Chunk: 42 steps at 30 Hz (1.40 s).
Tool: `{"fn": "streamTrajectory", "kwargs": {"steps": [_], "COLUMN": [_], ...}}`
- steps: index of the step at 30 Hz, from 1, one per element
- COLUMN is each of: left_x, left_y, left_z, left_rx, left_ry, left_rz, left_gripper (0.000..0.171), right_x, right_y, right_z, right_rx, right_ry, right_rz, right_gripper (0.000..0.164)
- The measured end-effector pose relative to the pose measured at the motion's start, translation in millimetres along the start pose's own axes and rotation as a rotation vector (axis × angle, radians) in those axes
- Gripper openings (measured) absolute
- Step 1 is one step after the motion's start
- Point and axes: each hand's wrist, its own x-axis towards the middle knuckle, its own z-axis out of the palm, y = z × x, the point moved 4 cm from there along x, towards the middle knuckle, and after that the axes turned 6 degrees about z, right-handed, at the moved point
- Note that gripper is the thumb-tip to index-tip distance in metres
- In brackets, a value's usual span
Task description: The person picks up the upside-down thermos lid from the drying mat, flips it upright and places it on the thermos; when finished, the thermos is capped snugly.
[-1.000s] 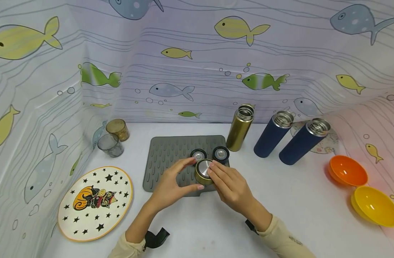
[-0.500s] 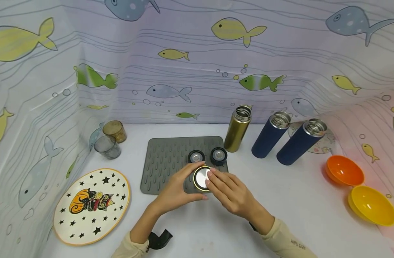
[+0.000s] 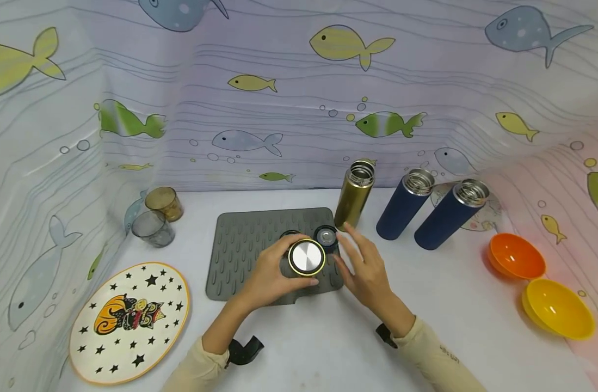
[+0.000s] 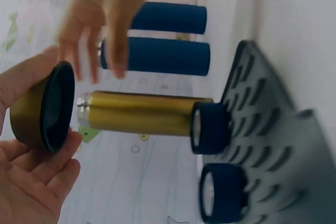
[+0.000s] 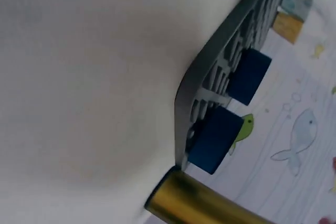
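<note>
My left hand (image 3: 266,275) grips the gold bottle lid (image 3: 307,257) between thumb and fingers, its silver top facing up. In the left wrist view the lid's dark underside (image 4: 59,107) shows, raised above the mat. My right hand (image 3: 369,275) is apart from the lid, fingers loosely bent with nothing in them, in front of the uncapped gold bottle (image 3: 351,201). Two dark blue lids sit on the grey drying mat (image 3: 250,239): one lid (image 3: 326,238) lies by the right fingertips, while the other lid (image 4: 224,192) is mostly hidden behind the left hand in the head view.
Two uncapped blue bottles (image 3: 401,209) stand right of the gold one, before a patterned plate (image 3: 489,215). An orange bowl (image 3: 516,256) and a yellow bowl (image 3: 558,309) are at the right. Amber (image 3: 164,203) and grey (image 3: 154,230) cups stand left, behind a star-patterned plate (image 3: 129,326).
The left hand has lifted the gold lid off the mat. My right hand, earlier touching the lid's top, has let it go and moved right toward the gold bottle.
</note>
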Motion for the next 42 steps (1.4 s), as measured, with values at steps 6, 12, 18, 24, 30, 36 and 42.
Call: {"fn": "streamTrajectory", "kwargs": {"steps": [6,12,18,24,30,36,42], "left_x": [29.3,55.9,75.3,82.1,81.4,79.4,81.7], "left_y": [0.8,2.7,5.9,10.1,13.8,20.1,28.7], "left_z": [-9.6,-8.3,-1.7,-0.1,0.0,0.5,5.3], "left_rx": [-0.025,-0.083,-0.081,-0.066,-0.063,-0.067,-0.055], "left_ry": [0.006,-0.021,-0.038,-0.01,-0.009,-0.012,-0.019], "left_rz": [-0.051,-0.087,-0.091,-0.074,-0.064,-0.071,-0.041], "left_gripper": [0.078,0.074,0.073,0.075,0.075,0.076,0.075], "right_x": [9,30,43,38,23,6,-1], "right_y": [53,93,114,110,86,56,36], "right_z": [16,37,51,43,10,-15,-25], "right_rx": [0.03,0.132,0.193,0.199,0.2,0.269,0.264], "right_ry": [-0.01,-0.013,0.024,0.074,0.125,0.109,0.086], "right_rz": [0.584,0.867,0.982,1.011,0.965,0.993,1.014], "right_gripper": [0.084,0.097,0.09,0.08,0.077,0.076,0.077]}}
